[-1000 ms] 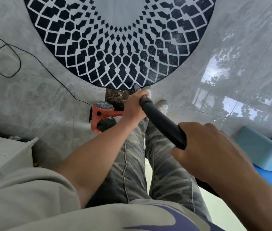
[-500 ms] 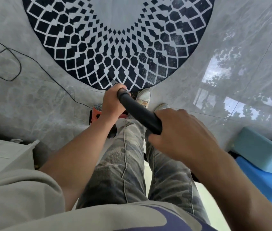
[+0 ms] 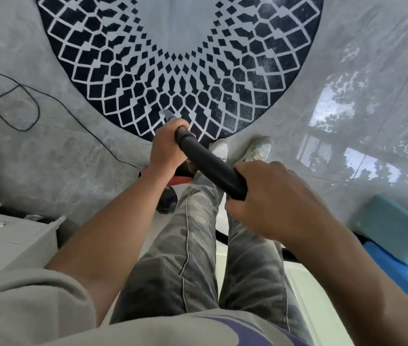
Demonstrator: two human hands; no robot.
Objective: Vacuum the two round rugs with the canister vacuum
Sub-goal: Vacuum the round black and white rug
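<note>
Vacuum wand (image 3: 210,166) was clenched by both your hands: left hand (image 3: 166,148) curled round its front end, right hand (image 3: 273,201) round its rear. Grey nozzle (image 3: 168,114) pointed onto the round rug (image 3: 223,71) at its near edge; red canister (image 3: 169,201) sat by your left leg (image 3: 173,245).

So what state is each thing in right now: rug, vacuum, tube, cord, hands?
Round rug: lying flat on the floor, nozzle tip over its near edge.
Vacuum tube: held by both hands, angled down at the rug.
Left hand: grips the tube's front end.
Right hand: grips the tube's rear end.
Canister vacuum: on the floor, mostly hidden behind the left arm.
Cord: loose on the floor, one loop.
</note>
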